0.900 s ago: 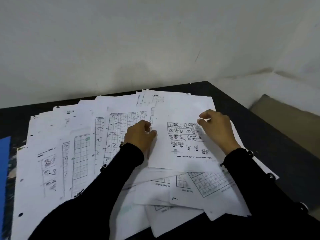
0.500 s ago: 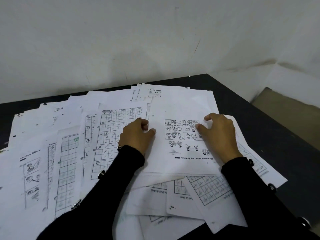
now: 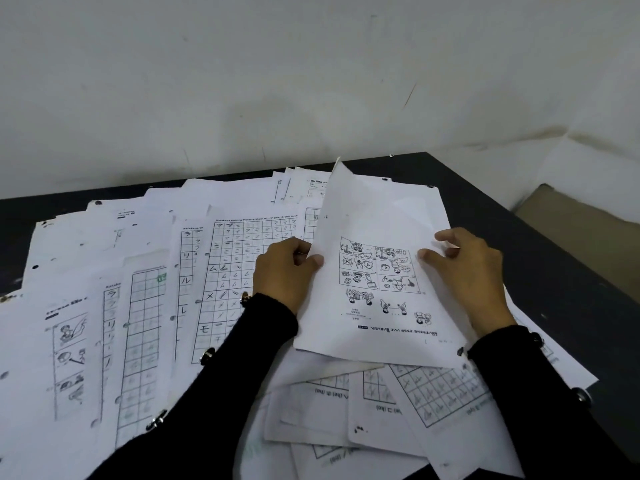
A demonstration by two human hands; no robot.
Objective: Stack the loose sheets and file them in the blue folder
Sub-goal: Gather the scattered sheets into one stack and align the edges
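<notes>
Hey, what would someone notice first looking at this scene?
The cartoon worksheet, lifted at centre right with its far corner curling up, gripped by the left hand and the right hand. Around it, loose sheets of handwriting grids fan across the dark table.

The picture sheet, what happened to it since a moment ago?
Both hands lifted the picture sheet off the pile; its far edge now curls up. The left hand pinches its left edge, and the right hand holds its right edge. The other sheets stayed spread on the table.
</notes>
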